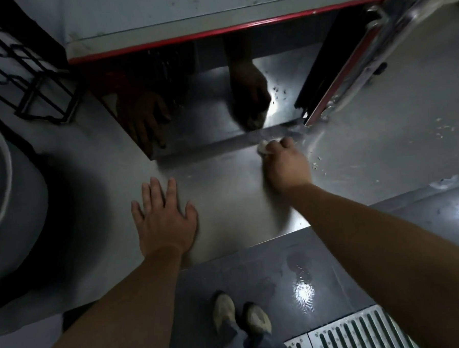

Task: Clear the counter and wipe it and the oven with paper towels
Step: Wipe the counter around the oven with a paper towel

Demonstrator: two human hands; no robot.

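1. The fingers (285, 144) of the right hand (285, 168) were curled round a crumpled paper towel (263, 147), pressing it against the lower front edge of the oven (215, 20), right of centre in the frame.
2. The left hand (163, 217) lay flat on the steel bench (224, 200) at centre-left, its fingers straight and spread, holding nothing.
3. The oven filled the upper part of the frame, its door (350, 69) swung open to the upper right; both hands showed as reflections in its shiny front.
4. Crumbs (318, 162) were scattered on the bench to the right of the towel, and more flecks lay farther right.
5. Judged from this, wiping was under way: the bench around the hands looked cleared, but the crumbs on the right were not yet removed.
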